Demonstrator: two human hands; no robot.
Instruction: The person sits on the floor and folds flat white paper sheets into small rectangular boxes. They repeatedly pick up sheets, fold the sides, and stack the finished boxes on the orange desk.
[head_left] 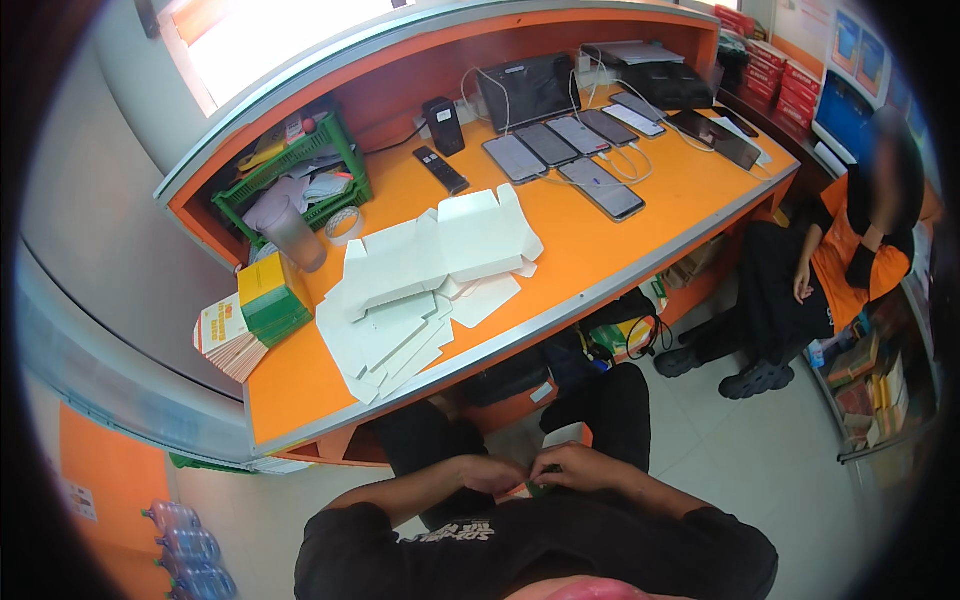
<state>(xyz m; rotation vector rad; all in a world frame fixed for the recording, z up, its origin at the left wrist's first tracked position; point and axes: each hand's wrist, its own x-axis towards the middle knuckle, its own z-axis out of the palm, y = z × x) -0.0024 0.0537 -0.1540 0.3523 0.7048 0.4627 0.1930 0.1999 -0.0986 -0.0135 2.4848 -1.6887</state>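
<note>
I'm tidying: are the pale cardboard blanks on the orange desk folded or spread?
Spread: the pale cardboard blanks overlap in a pile, flaps splayed.

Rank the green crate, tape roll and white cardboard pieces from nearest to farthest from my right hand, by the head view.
1. White cardboard pieces: ahead and left of your right hand, on the orange desk.
2. Tape roll: farther left, beyond the cardboard.
3. Green crate: farthest, back left.

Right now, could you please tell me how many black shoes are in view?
2, both worn by the co-worker: one shoe nearer the desk, the other shoe farther right. More may be hidden.
</note>
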